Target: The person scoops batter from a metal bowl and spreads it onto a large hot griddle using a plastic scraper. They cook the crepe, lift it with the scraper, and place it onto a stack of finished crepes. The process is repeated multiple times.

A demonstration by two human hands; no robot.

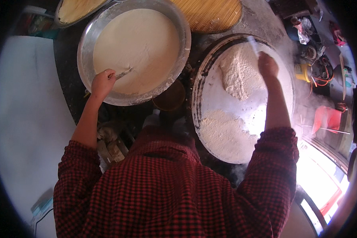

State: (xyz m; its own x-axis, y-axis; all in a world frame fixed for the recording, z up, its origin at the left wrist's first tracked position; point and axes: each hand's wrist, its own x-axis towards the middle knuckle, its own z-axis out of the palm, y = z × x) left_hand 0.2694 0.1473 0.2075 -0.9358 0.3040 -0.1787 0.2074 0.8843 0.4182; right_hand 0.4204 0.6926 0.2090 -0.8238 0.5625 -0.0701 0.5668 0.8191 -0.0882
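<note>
My left hand is closed round the handle of a ladle whose lower end is sunk in pale batter. The batter fills much of a wide metal basin; the ladle's bowl is hidden in it. To the right, my right hand grips a pale, flat scraper-like tool over the far side of a round griddle. A thick, rough patch of batter lies on the griddle beside that hand. Another thinner patch covers the near side.
A round bamboo mat lies behind the griddle, and a tray with a pale flat sheet at the far left. Steam rises on the griddle's right. A yellow container stands farther right. A white surface spans the left.
</note>
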